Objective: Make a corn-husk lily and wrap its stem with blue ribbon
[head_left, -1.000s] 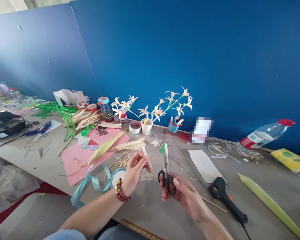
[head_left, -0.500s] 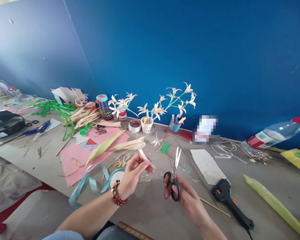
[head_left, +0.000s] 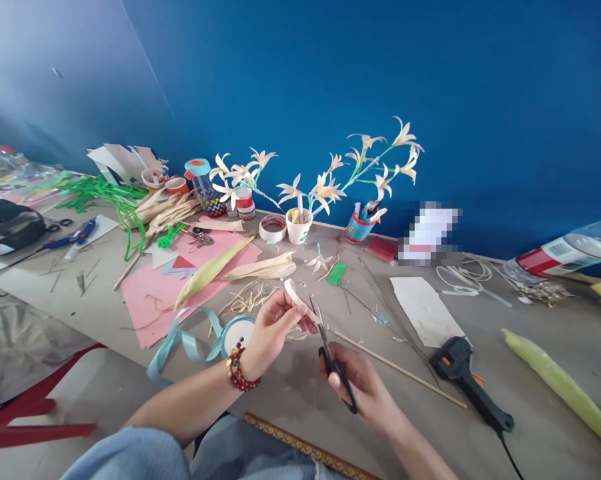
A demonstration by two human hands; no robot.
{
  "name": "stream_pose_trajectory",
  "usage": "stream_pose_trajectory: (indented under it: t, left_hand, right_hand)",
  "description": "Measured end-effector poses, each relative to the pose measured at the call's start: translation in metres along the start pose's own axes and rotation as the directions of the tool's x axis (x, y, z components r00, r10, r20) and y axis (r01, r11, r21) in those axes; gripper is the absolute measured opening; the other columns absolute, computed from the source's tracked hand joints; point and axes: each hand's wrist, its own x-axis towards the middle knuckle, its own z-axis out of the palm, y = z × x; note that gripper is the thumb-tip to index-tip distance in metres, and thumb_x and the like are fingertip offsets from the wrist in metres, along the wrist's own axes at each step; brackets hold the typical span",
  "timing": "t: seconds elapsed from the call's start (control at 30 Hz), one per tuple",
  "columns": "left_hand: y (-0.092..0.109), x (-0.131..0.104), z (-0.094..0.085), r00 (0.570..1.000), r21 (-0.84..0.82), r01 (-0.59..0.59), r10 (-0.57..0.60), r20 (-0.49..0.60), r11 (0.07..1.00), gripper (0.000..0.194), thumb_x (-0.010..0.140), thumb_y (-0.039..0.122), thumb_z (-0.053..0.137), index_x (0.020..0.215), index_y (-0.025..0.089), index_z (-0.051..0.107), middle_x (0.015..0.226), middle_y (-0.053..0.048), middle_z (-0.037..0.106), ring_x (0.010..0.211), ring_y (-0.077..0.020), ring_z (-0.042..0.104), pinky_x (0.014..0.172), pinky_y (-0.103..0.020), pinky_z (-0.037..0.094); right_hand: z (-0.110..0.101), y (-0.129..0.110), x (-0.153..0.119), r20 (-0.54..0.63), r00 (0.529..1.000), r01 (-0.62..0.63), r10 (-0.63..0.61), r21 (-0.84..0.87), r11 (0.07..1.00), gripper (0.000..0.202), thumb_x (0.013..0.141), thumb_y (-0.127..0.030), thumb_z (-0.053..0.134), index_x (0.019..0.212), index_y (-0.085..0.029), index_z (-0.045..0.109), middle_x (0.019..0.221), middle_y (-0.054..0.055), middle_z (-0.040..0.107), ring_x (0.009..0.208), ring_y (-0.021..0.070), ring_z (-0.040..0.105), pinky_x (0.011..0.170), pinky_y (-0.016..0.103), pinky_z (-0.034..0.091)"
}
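Between the thumb and fingers of my left hand (head_left: 275,330) is a narrow cream strip of corn husk (head_left: 293,293), its upper end curling above the fingertips. My right hand (head_left: 363,380) grips black-handled scissors (head_left: 336,365). Their slightly parted blades meet the lower end of the strip, just right of my left fingertips. Behind my hands lie a pale corn husk (head_left: 263,267) and a loose husk flower (head_left: 320,260). A spool of light blue ribbon (head_left: 237,330) rests beside my left wrist, partly hidden by it.
Husk flowers on wired stems stand in a white cup (head_left: 299,230) near the blue wall. To the right are a black glue gun (head_left: 463,373), a thin stick (head_left: 405,370), a white sheet (head_left: 425,310) and a green husk (head_left: 560,387). Pink paper (head_left: 145,313) lies left.
My right hand has turned the scissors and brought their blades to the strip's lower end. My left hand still holds the strip. The view has shifted slightly.
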Motion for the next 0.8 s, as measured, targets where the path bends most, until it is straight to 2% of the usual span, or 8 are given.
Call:
stream_pose_trajectory:
  t: [0.37,0.8]
  left_hand:
    - [0.0016,0.0002,-0.0004,1.000,0.013,0.012,-0.012,0.025,1.000,0.015,0.089,0.027,0.062,0.082,0.014,0.057,0.077,-0.005,0.072,0.065,-0.0137,0.066,0.066,-0.027,0.053]
    - [0.0032,0.0015,-0.0018,1.000,0.071,0.020,-0.021,0.016,0.997,0.019,0.088,0.030,0.064,0.079,0.015,0.056,0.071,-0.003,0.069,0.063,-0.0140,0.066,0.064,-0.027,0.051]
  right_hand:
    - [0.0033,0.0016,0.0012,-0.024,1.000,-0.014,0.014,-0.005,1.000,0.054,0.083,-0.071,0.051,0.075,-0.017,0.053,0.065,-0.002,0.046,0.051,0.0100,0.037,0.046,0.023,0.028]
    - [0.0040,-0.0008,0.0013,-0.051,0.999,-0.023,0.018,-0.097,0.995,0.057,0.082,-0.075,0.047,0.068,-0.020,0.047,0.060,-0.003,0.044,0.050,0.0113,0.037,0.047,0.025,0.028]
